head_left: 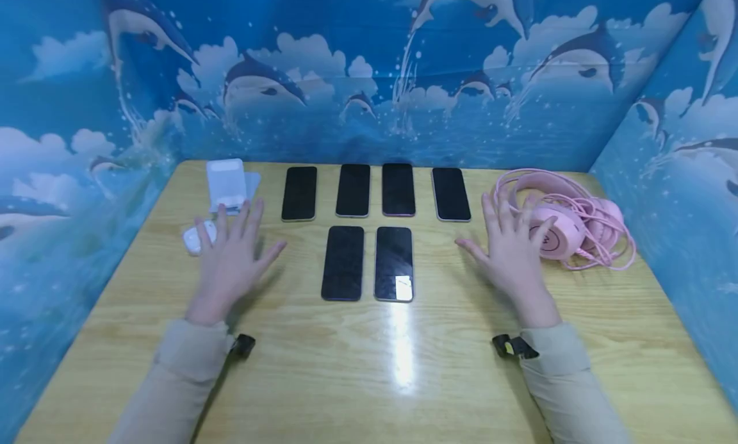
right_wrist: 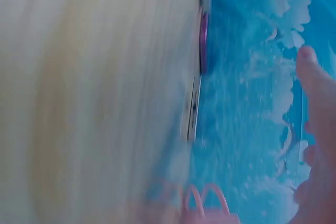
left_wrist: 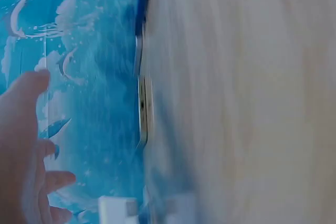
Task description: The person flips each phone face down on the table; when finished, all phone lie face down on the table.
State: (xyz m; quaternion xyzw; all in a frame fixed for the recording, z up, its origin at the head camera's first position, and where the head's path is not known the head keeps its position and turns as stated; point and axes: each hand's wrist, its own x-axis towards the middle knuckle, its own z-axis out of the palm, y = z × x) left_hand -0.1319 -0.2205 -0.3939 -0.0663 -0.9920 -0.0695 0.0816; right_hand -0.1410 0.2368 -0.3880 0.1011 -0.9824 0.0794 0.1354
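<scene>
My left hand [head_left: 227, 261] is spread with straight fingers over the left part of the table, nearest a white earbud case [head_left: 199, 238] and a white stand [head_left: 227, 182]. On the right, my right hand [head_left: 512, 258] is spread the same way, its fingertips in front of pink headphones [head_left: 556, 229] with a looped cable. Neither hand holds anything. Between them several dark-screened phones lie flat in two rows. The front row has a left phone [head_left: 343, 263] and a right phone [head_left: 394, 258], which reflects a light. In both wrist views, the left hand [left_wrist: 21, 150] and right hand [right_wrist: 320, 140] appear above the tabletop.
The back row holds phones from the far-left phone [head_left: 299, 193] to the far-right phone [head_left: 451, 194]. Blue dolphin-printed cloth [head_left: 369, 66] encloses the wooden table [head_left: 323, 380] at the back and sides. A glare streak crosses the table's front middle.
</scene>
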